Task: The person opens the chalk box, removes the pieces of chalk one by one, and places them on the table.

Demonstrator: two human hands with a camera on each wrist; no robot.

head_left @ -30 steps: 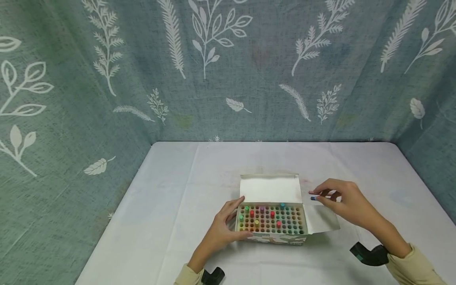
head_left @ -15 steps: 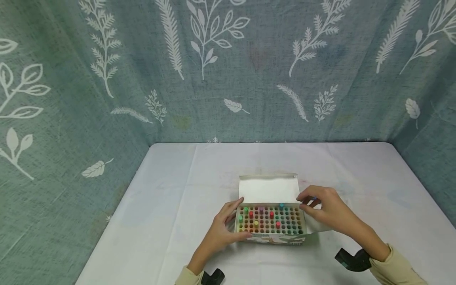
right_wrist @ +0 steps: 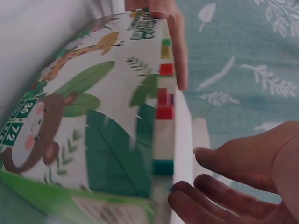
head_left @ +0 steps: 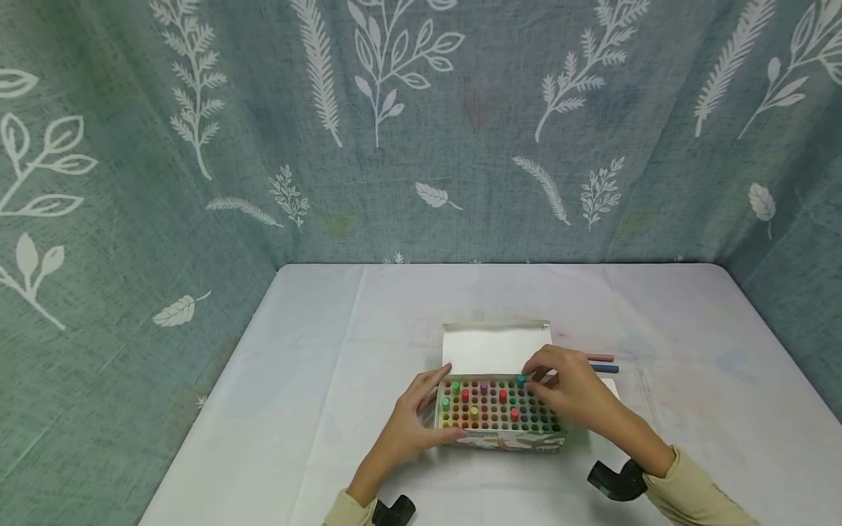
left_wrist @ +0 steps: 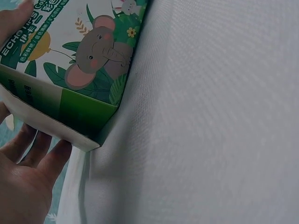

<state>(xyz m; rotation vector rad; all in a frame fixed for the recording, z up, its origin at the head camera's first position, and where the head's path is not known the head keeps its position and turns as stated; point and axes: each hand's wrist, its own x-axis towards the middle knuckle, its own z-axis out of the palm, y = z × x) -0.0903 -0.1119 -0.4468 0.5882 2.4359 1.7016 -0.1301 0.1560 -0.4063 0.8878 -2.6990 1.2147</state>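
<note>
An open cardboard box has rows of round holes, several holding coloured sticks; crayons or pens, I cannot tell. My left hand grips its left end, thumb at the front, fingers behind. My right hand is over the right part, thumb and fingers beside the raised blue-green stick. In the right wrist view, a gap shows between thumb and fingers, with the stick's blue-green end just past them. A reddish stick and a dark blue stick lie on the table, partly behind the right hand.
The box's white lid stands up at the back. A side flap juts out at the right, mostly under the right hand. The white-covered table meets a leaf-patterned cloth at the back and sides.
My right hand let go of the dark blue stick beside the reddish one, right of the box, then moved left over the holes. The left hand has stayed on the box.
</note>
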